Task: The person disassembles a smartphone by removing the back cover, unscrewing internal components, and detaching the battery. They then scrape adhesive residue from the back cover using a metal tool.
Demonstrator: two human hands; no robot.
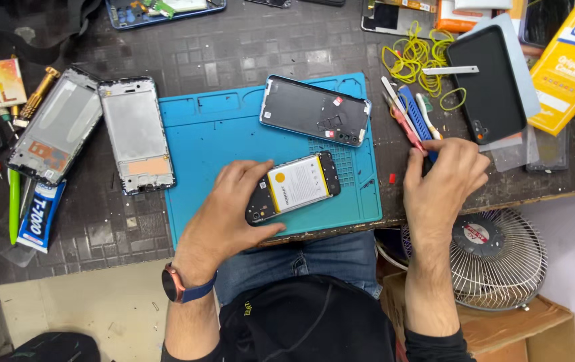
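I judge I'm mid-teardown: my left hand (pixel 230 208) grips the opened black phone with its white-and-yellow battery (pixel 292 186) just right of its palm, while my right hand (pixel 443 175) closes on thin plastic pry tools (pixel 408 114), so prying needs gentleness

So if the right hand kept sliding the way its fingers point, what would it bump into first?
The right hand points up and left toward the small tools beside the blue mat. It would most likely meet the red-handled tool first, with the blue-handled tool right alongside; its fingertips already seem to be at their ends.
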